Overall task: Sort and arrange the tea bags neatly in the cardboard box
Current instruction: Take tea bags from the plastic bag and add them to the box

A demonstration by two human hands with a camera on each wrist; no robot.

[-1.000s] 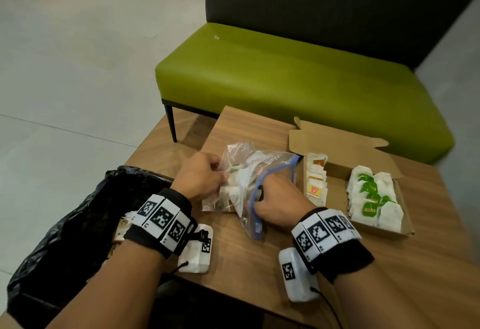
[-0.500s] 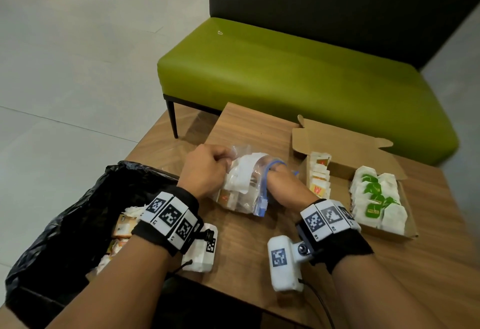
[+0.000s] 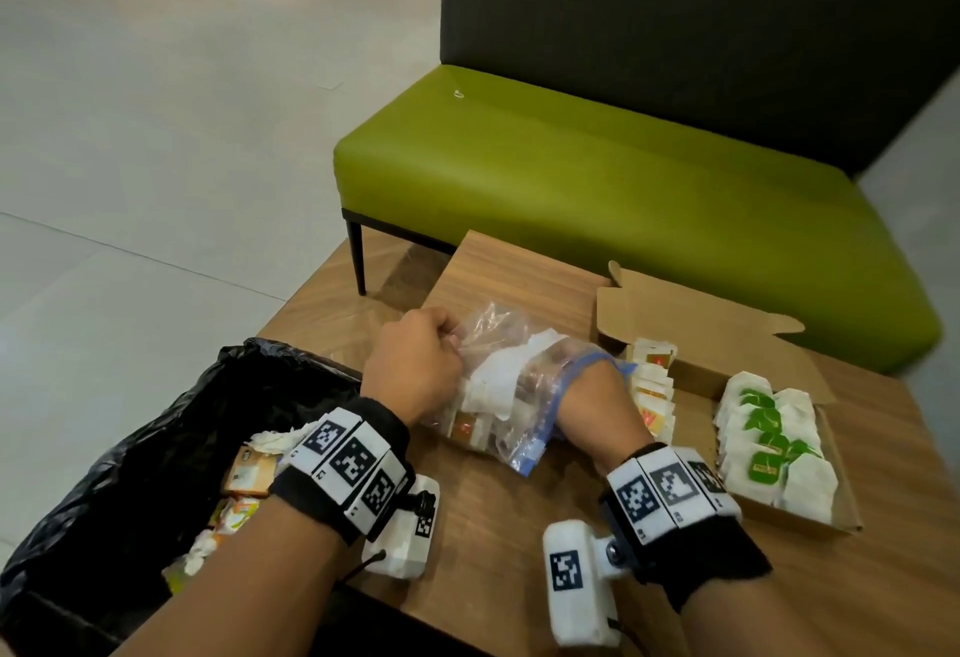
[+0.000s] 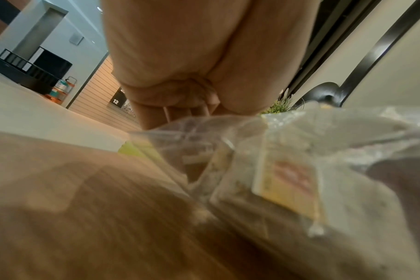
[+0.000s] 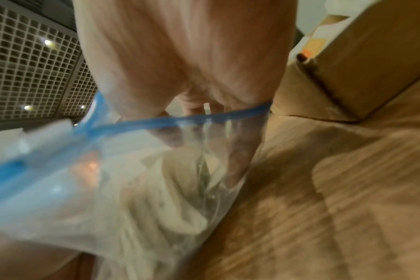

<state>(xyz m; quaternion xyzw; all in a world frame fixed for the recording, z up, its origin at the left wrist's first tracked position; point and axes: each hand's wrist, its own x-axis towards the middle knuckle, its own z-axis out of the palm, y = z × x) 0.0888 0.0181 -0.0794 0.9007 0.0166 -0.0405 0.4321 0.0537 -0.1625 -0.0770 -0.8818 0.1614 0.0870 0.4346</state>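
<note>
Head view: the left hand (image 3: 415, 370) is clenched on the far end of the clear plastic zip bag with the blue seal (image 3: 511, 396), which lies on the wooden table (image 3: 498, 542). The right hand (image 3: 592, 396) is plunged inside its mouth, fingers (image 5: 237, 161) extended among the white paper tea bags (image 3: 498, 386). Just right sits the open brown cardboard box (image 3: 696, 428), tea bags already lined up inside.

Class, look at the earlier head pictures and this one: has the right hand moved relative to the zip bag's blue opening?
Yes. The right hand has pushed in through the zip bag mouth, away from the table near edge.
</note>
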